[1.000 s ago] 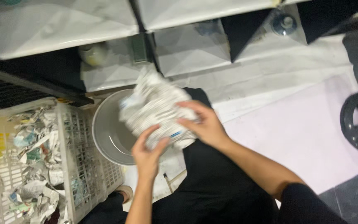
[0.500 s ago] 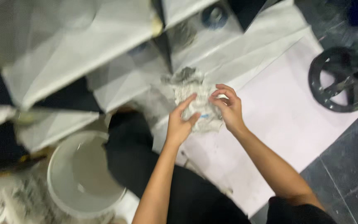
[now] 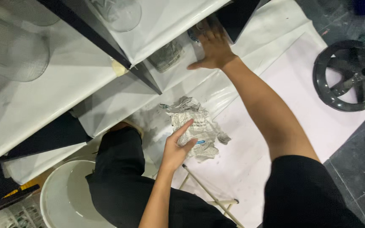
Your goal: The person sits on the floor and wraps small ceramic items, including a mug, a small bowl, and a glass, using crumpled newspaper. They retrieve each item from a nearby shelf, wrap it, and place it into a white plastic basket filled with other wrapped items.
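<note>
Down by the knees, the left hand (image 3: 176, 145) rested flat on a crumpled sheet of newspaper (image 3: 197, 131), fingers loosely spread and the thumb lying against the paper's lower edge, pressing rather than pinching it. That newspaper lay on the white plastic sheeting (image 3: 271, 38) covering the floor, just ahead of the person's black-trousered leg (image 3: 121, 177); its grey print was broken by one small blue patch near the thumb.

Further up, the right hand (image 3: 213, 48) was stretched out to the low shelf (image 3: 165, 25), palm down and fingers together, laid over something on the white-lined surface. What lay under it was hidden, so I cannot tell whether it gripped anything. Just left of that hand sat a small grey crumpled wad (image 3: 167, 55) on the same shelf.

Clear glass vessels (image 3: 119, 12) stood on the shelf above, blurred by the angle. A white bucket (image 3: 66, 200) with water in it stood at the lower left beside the leg, and a black wheel-shaped object (image 3: 349, 76) lay on the dark tiles at the right, well apart from both hands.
</note>
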